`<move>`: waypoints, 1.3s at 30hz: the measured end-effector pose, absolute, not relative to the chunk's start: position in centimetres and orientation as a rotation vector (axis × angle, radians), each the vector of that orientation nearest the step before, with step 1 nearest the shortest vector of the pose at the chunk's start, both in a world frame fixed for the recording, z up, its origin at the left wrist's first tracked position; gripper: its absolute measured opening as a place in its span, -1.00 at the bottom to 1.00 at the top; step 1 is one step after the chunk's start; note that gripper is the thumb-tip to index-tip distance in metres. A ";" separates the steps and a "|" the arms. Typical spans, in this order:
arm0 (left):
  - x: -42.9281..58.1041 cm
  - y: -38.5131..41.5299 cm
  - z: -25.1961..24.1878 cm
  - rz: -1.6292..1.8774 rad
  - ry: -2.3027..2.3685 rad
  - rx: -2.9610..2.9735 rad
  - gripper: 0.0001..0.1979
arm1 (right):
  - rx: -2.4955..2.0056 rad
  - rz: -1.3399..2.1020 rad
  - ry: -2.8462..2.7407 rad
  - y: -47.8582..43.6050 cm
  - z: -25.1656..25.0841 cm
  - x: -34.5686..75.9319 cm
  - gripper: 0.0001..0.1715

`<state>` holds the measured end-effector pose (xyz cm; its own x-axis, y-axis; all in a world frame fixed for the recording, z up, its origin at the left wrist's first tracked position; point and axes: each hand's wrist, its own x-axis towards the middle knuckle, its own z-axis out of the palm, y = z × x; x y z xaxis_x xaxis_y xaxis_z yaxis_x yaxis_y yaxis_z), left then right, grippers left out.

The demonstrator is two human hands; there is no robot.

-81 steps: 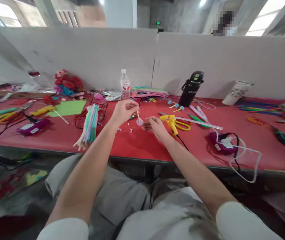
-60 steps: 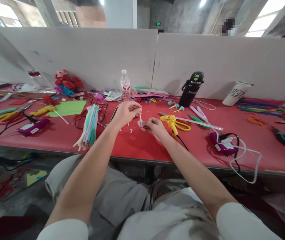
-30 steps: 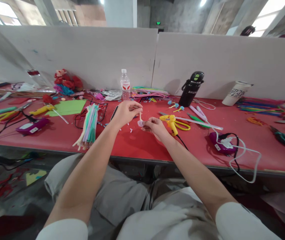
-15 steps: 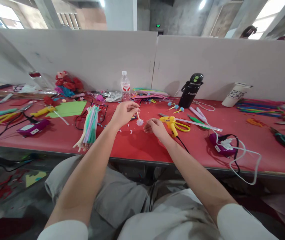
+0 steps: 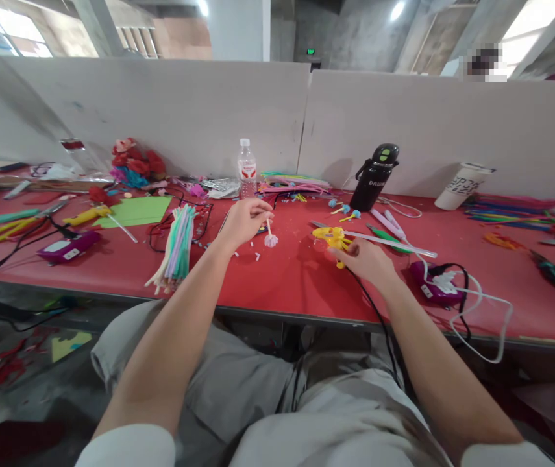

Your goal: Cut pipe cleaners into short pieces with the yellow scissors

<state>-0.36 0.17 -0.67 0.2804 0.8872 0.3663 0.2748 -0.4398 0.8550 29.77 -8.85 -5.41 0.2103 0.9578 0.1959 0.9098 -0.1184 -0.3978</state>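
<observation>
My left hand (image 5: 246, 224) pinches the thin stem of a small pale pink pipe-cleaner flower (image 5: 271, 240); its fluffy head hangs downward above the red table. On the right, my right hand (image 5: 369, 263) has its fingers closed at the handle of a yellow hot glue gun (image 5: 330, 235). A long clear glue stick (image 5: 394, 242) sticks out of the gun's back, and its black cord trails over the table edge. Yellow-handled scissors lie under the gun, partly hidden by it and my hand. Small white clippings (image 5: 258, 257) are scattered near the flower.
A bundle of pastel pipe cleaners (image 5: 177, 250) lies left of my left forearm. Behind stand a water bottle (image 5: 246, 170) and a black flask (image 5: 375, 178). Small blue flowers (image 5: 356, 215), green pliers (image 5: 389, 240) and a purple power strip (image 5: 433, 285) are at right.
My right hand has moved right, from beside the flower to the glue gun's handle, and the gun's cord has shifted. My left hand still holds the flower in nearly the same place.
</observation>
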 end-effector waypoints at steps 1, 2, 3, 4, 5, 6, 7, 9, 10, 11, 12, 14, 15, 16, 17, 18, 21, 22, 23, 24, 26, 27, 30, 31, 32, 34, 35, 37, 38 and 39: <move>-0.3 0.2 -0.7 1.150 1.044 1.877 -0.82 | -2.080 0.146 -1.743 -8.1 -5.5 30.0 -0.32; -0.3 0.2 -0.7 1.144 1.042 1.878 -0.82 | -2.079 0.171 -1.778 -7.3 -5.6 29.9 -0.31; -0.3 0.2 -0.7 1.139 1.040 1.880 -0.82 | -2.075 0.209 -1.817 -6.5 -5.8 29.7 -0.32; -0.4 0.2 -0.8 1.135 1.043 1.885 -0.83 | -2.066 0.249 -1.833 -5.8 -5.9 29.3 -0.34; -0.4 0.2 -0.9 1.132 1.052 1.896 -0.83 | -2.017 0.290 -1.836 -5.2 -6.1 28.7 -0.39; -0.5 0.3 -0.9 1.130 1.070 1.912 -0.84 | -1.915 0.355 -1.841 -4.8 -6.3 28.1 -0.43; -0.7 0.4 -1.1 1.132 1.099 1.935 -0.84 | -1.768 0.441 -1.836 -4.6 -6.5 27.4 -0.48; -1.0 0.5 -1.3 1.130 1.175 1.996 -0.85 | -1.425 0.684 -1.794 -4.6 -6.9 25.9 -0.53; -1.1 0.6 -1.4 1.126 1.208 2.017 -0.85 | -1.285 0.806 -1.745 -4.8 -7.1 25.1 -0.56; -1.2 0.7 -1.5 1.119 1.229 2.023 -0.86 | -1.188 0.919 -1.695 -5.1 -7.2 24.4 -0.59; -1.2 0.8 -1.6 1.111 1.236 2.016 -0.87 | -1.126 1.007 -1.643 -5.4 -7.3 23.7 -0.62; -1.2 0.8 -1.6 1.102 1.221 1.977 -0.87 | -1.075 1.081 -1.580 -6.0 -7.3 22.6 -0.66; -1.1 0.7 -1.5 1.106 1.209 1.962 -0.87 | -1.066 1.081 -1.577 -6.3 -7.3 22.2 -0.68; -1.0 0.7 -1.4 1.112 1.200 1.955 -0.88 | -1.066 1.069 -1.588 -6.5 -7.2 21.8 -0.69; -0.9 0.6 -1.4 1.117 1.193 1.954 -0.88 | -1.068 1.056 -1.608 -6.7 -7.1 21.6 -0.71; -0.8 0.6 -1.3 1.121 1.190 1.954 -0.89 | -1.071 1.045 -1.627 -6.9 -7.0 21.4 -0.71; -0.6 0.4 -1.1 1.109 1.179 1.933 -0.89 | -1.072 1.025 -1.678 -7.2 -6.8 21.3 -0.72; -0.6 0.3 -1.1 1.104 1.179 1.924 -0.88 | -1.068 1.014 -1.699 -7.2 -6.7 21.3 -0.71; -0.5 0.2 -1.1 1.100 1.182 1.918 -0.88 | -1.067 1.000 -1.719 -7.2 -6.7 21.3 -0.71; -0.5 0.2 -1.0 1.097 1.191 1.916 -0.88 | -1.070 0.985 -1.734 -7.3 -6.7 21.3 -0.70; -0.5 0.1 -0.9 1.094 1.213 1.921 -0.88 | -1.083 0.968 -1.750 -7.3 -6.7 21.3 -0.69; -0.6 0.0 -0.9 1.094 1.221 1.927 -0.88 | -1.093 0.966 -1.754 -7.3 -6.7 21.3 -0.67; -0.7 0.2 -0.8 1.099 1.221 1.950 -0.87 | -1.112 0.975 -1.771 -7.3 -6.7 21.3 -0.65; -0.7 0.2 -0.9 1.101 1.216 1.956 -0.87 | -1.113 0.977 -1.779 -7.3 -6.8 21.3 -0.65; -0.7 0.3 -0.9 1.106 1.211 1.956 -0.86 | -1.112 0.977 -1.785 -7.2 -6.8 21.3 -0.65; -0.8 0.5 -1.0 1.112 1.201 1.946 -0.85 | -1.117 0.972 -1.790 -7.2 -6.9 21.4 -0.65; -0.8 0.5 -1.0 1.114 1.199 1.939 -0.84 | -1.124 0.967 -1.789 -7.2 -6.9 21.4 -0.64; -0.8 0.5 -1.0 1.108 1.206 1.936 -0.83 | -1.137 0.956 -1.795 -7.1 -7.0 21.5 -0.63; -0.8 0.5 -1.0 1.099 1.213 1.938 -0.83 | -1.140 0.951 -1.802 -7.1 -7.0 21.5 -0.62; -0.8 0.5 -1.0 1.089 1.221 1.941 -0.83 | -1.141 0.945 -1.813 -7.0 -7.1 21.5 -0.61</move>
